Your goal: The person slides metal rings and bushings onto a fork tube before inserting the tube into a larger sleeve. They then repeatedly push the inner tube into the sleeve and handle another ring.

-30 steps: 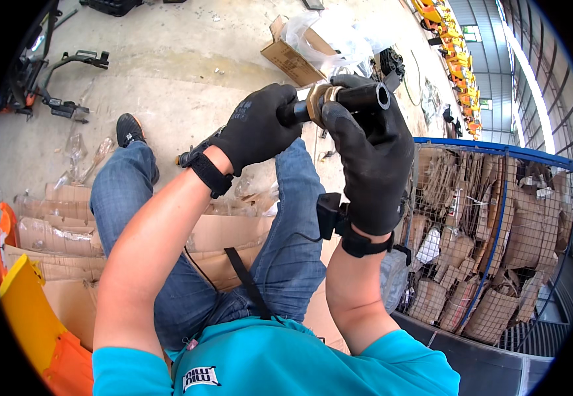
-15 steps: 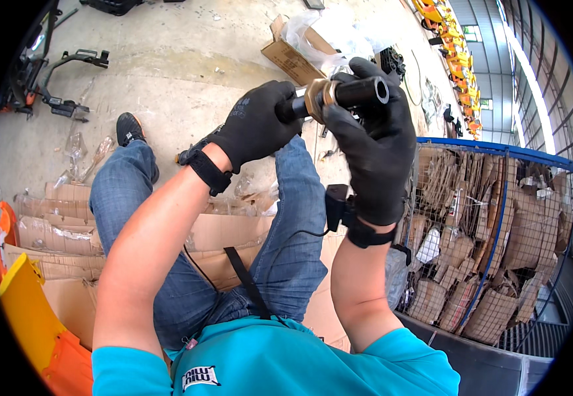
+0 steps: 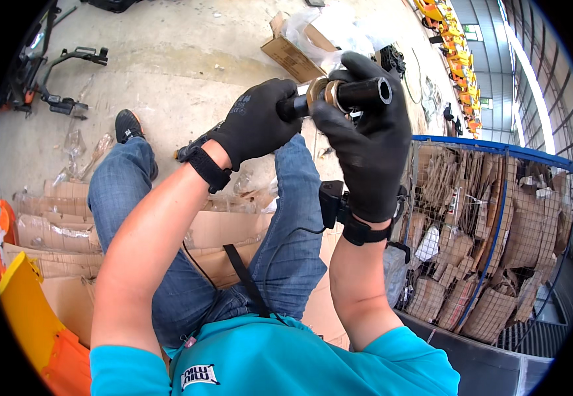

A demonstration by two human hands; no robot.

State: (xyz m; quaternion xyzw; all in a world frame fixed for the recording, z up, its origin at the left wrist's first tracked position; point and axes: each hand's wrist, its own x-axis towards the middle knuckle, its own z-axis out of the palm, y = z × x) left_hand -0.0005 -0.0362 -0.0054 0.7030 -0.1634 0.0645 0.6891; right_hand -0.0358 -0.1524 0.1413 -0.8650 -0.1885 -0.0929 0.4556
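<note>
Both hands wear black work gloves and meet on one black metal tube (image 3: 364,94) with an open, hollow right end. My left hand (image 3: 256,117) wraps round the tube's left part. Two brass-coloured rings, apparently nuts, sit on the tube between the hands; I point at the brass nut (image 3: 317,91). My right hand (image 3: 369,142) is closed about the nuts, thumb in front and fingers behind. The tube lies nearly level above my right knee, its bore facing right. Palm and some fingers of the right hand are hidden behind it.
Ahead lies an open cardboard box (image 3: 294,58) with clear plastic film. On my right stands a blue-framed mesh cage (image 3: 497,231) full of flattened cardboard. Black metal frame parts (image 3: 68,79) lie at far left. Yellow and orange panels (image 3: 32,297) are near my left side. Cardboard sheets (image 3: 68,237) lie beneath me.
My right hand has shifted slightly left and its thumb has moved onto the brass nuts, which look turned. The left hand keeps its hold on the tube.
</note>
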